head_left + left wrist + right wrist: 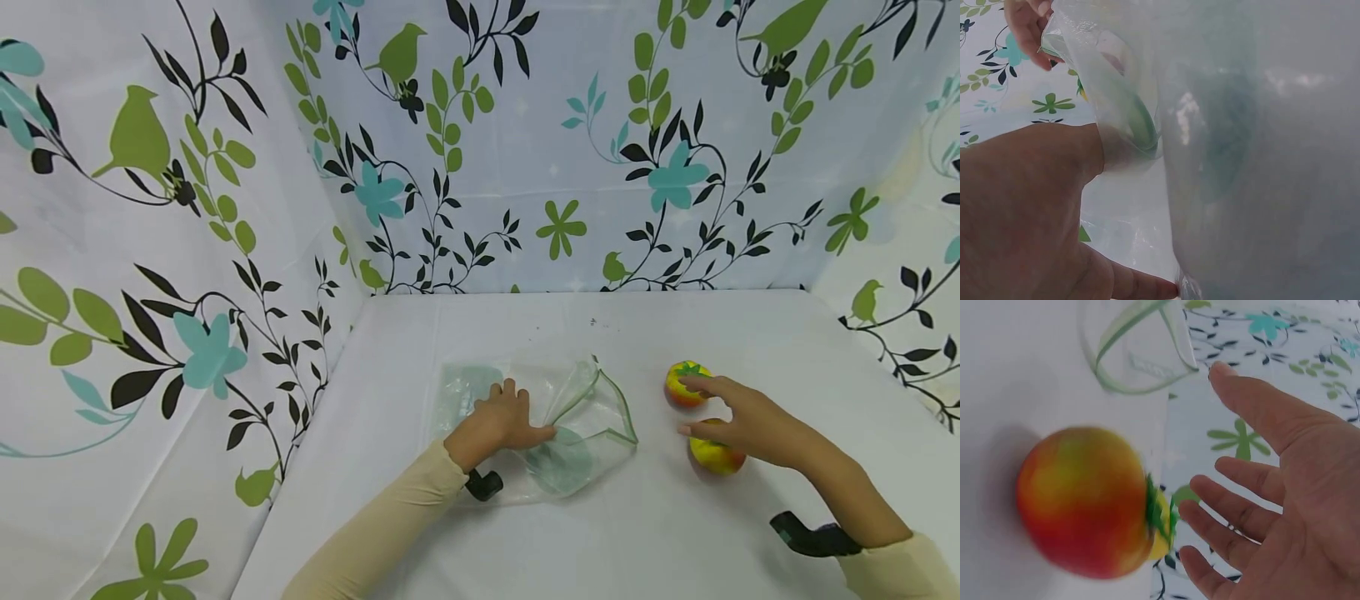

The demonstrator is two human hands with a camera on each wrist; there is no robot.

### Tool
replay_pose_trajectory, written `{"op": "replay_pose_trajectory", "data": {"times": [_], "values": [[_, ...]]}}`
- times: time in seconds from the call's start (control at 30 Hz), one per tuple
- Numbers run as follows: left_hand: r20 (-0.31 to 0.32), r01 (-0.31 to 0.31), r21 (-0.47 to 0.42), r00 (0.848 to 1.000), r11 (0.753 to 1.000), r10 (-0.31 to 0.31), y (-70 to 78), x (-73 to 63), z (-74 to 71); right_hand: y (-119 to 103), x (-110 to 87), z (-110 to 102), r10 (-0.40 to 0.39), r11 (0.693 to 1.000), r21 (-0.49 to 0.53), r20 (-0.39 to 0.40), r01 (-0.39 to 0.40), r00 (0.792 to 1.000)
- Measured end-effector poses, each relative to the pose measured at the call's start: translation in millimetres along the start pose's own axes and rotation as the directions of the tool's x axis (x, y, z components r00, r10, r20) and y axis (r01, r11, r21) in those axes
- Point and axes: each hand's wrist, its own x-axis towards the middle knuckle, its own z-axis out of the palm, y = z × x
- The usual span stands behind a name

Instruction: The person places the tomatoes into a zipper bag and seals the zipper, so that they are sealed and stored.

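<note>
A clear plastic zip bag (pixel 592 458) with a green-edged mouth lies on the table, its mouth gaping to the right. My left hand (pixel 498 427) rests on the bag with fingers spread. In the left wrist view, its thumb (pixel 1094 150) is partly behind the clear film, by the mouth. Two red-and-yellow tomatoes with green tops sit to the right: a far tomato (pixel 684 383) and a near tomato (pixel 717 450). My right hand (pixel 757 421) hovers over them, thumb and fingers apart, holding nothing. In the right wrist view, one tomato (pixel 1088 503) lies beside the fingers.
The white table (pixel 600 542) carries the bag and tomatoes. Patterned cloth with birds and leaves hangs behind (pixel 480 167) and along the left side (pixel 150 333). A dark camera mount (pixel 813 535) is on the right wrist, another camera mount (pixel 483 485) on the left.
</note>
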Motion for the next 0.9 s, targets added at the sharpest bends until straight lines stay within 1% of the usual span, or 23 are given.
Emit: {"op": "replay_pose_trajectory", "data": {"times": [0.2,0.33,0.43,0.57,0.67,0.9], "values": [[0.005,0.003,-0.004,1.000,1.000,-0.003,-1.8,-0.1,-0.7,24.9,-19.8,-2.5,0.007,0.998,0.065,0.018,-0.009,1.000],[0.008,0.001,-0.011,1.000,1.000,-0.001,-3.5,0.9,-0.3,39.3,-32.4,-2.5,0.004,0.996,0.092,0.035,-0.007,0.999],[0.012,-0.001,-0.017,1.000,1.000,0.001,-4.5,0.5,-0.3,48.5,-39.3,-1.9,-0.013,0.995,0.098,0.039,0.009,0.999],[0.014,-0.003,-0.029,1.000,1.000,0.004,-4.2,-1.3,-2.1,60.2,-43.3,0.1,-0.029,0.991,0.132,0.065,0.020,0.997],[0.020,-0.006,-0.038,1.000,0.999,0.006,-3.7,-1.5,-3.3,68.2,-45.6,3.5,-0.027,0.987,0.161,0.090,0.012,0.996],[0.029,-0.011,-0.034,1.000,0.999,0.012,-2.9,-0.3,-2.9,76.7,-47.1,10.3,-0.018,0.986,0.167,0.109,-0.001,0.994]]}}
